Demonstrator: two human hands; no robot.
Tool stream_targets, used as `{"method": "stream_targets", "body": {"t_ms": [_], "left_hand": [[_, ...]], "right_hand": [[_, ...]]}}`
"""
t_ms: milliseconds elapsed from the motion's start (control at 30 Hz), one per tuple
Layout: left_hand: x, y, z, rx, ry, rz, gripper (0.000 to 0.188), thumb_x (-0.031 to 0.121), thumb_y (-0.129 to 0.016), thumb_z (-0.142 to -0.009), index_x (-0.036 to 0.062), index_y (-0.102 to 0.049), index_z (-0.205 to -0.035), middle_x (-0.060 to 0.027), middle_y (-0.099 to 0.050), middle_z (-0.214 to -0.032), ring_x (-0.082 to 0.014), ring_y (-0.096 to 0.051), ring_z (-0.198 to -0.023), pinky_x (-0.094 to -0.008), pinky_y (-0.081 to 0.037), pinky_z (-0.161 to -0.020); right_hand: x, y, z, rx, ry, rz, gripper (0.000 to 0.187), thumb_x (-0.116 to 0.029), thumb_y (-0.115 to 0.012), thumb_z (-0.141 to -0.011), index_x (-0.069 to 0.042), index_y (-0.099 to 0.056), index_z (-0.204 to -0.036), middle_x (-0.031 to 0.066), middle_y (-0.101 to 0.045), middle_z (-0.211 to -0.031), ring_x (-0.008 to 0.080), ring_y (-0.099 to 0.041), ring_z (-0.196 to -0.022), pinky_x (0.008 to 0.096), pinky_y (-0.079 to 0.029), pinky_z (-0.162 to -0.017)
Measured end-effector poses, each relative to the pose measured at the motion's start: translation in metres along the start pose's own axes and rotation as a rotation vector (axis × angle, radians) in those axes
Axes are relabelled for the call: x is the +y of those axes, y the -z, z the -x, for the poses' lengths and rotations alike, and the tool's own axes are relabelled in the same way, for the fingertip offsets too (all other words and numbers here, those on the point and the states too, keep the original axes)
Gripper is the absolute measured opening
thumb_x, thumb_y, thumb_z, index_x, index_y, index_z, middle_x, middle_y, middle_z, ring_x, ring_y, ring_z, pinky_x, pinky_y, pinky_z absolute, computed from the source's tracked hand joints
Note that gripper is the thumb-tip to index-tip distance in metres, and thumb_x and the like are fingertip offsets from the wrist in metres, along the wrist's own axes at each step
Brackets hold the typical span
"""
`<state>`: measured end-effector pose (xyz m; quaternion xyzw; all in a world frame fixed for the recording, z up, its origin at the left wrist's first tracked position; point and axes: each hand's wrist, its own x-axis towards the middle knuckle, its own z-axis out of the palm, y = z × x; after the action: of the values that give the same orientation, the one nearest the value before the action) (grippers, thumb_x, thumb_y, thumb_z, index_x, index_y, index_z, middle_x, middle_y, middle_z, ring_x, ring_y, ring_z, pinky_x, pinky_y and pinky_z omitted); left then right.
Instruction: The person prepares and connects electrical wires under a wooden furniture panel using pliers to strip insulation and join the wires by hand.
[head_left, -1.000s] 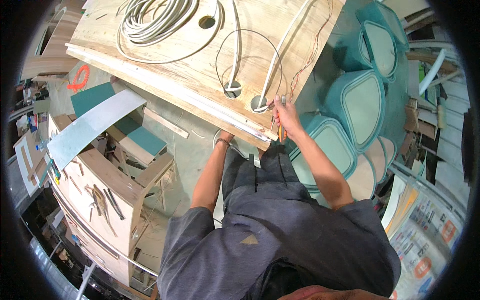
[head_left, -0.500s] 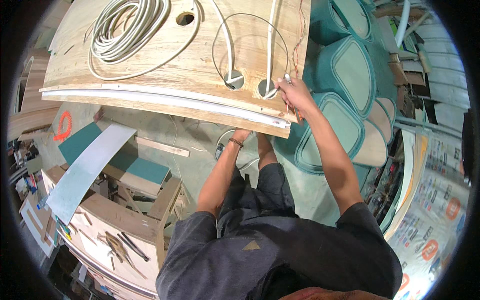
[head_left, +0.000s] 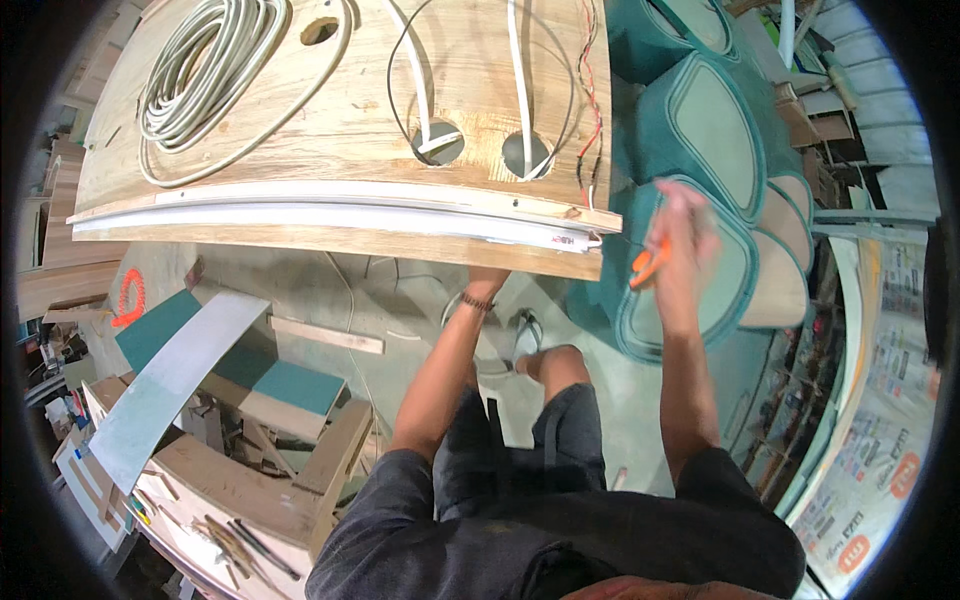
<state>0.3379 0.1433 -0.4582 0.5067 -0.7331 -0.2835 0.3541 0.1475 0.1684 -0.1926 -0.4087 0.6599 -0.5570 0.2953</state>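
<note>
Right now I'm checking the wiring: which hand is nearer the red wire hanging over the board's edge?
Right. The right hand, holding an orange-handled tool, is just right of the red wire. The left hand is under the board's edge, farther left.

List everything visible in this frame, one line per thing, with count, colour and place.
Plywood panel: one, tan, top centre.
Cable coil: one, grey-white, on the panel's left.
Round holes with white cables: two, near the panel's front edge.
Red and black wires: a few, on the panel's right end.
Padded seat shells: several, teal, stacked at right.
Orange-handled tool: one, in the right hand.
Left hand: under the panel's front edge.
Right hand: blurred, off the panel's right end.
</note>
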Motion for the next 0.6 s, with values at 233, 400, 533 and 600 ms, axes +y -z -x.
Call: {"method": "stream_targets", "body": {"t_ms": [233,400,533,600], "left_hand": [[-0.046,0.021,-0.001,0.200,-0.069,0.226,0.030,0.017,-0.056,-0.095,-0.0031,-0.059,-0.118,-0.0205,-0.065,-0.108,-0.0374,-0.058,-0.105,-0.0463,-0.042,-0.096],[-0.034,0.023,-0.018,0.313,-0.262,0.490,0.028,0.018,-0.050,-0.101,-0.0029,-0.053,-0.119,-0.0078,-0.058,-0.073,-0.0166,-0.055,-0.062,-0.0313,-0.047,-0.062],[-0.014,0.035,-0.007,0.116,-0.111,0.857,0.035,0.028,-0.045,-0.105,0.0036,-0.046,-0.130,0.0036,-0.040,-0.071,-0.0070,-0.041,-0.053,-0.0253,-0.040,-0.052],[-0.017,0.025,-0.006,0.054,-0.120,0.947,0.036,0.032,-0.044,-0.105,0.0084,-0.044,-0.133,0.0074,-0.031,-0.069,-0.0029,-0.028,-0.052,-0.0207,-0.026,-0.047]], "right_hand": [[0.190,0.025,0.067,0.247,0.250,-0.117,0.016,-0.011,-0.049,-0.101,0.000,-0.059,-0.107,0.0043,-0.058,-0.073,0.0075,-0.049,-0.061,0.0228,-0.042,-0.057],[0.270,-0.036,0.064,-0.086,0.401,-0.057,0.009,-0.004,-0.052,-0.097,0.002,-0.059,-0.100,0.0095,-0.068,-0.085,0.0082,-0.055,-0.066,0.0219,-0.043,-0.060],[0.276,-0.094,0.033,-0.204,0.831,-0.228,0.009,-0.001,-0.056,-0.094,0.002,-0.062,-0.101,0.0088,-0.069,-0.087,0.0065,-0.054,-0.067,0.0223,-0.044,-0.060],[0.259,-0.102,0.035,-0.234,0.780,-0.285,0.014,-0.005,-0.058,-0.095,0.002,-0.063,-0.107,0.0082,-0.070,-0.088,0.0066,-0.054,-0.069,0.0235,-0.044,-0.060]]}}
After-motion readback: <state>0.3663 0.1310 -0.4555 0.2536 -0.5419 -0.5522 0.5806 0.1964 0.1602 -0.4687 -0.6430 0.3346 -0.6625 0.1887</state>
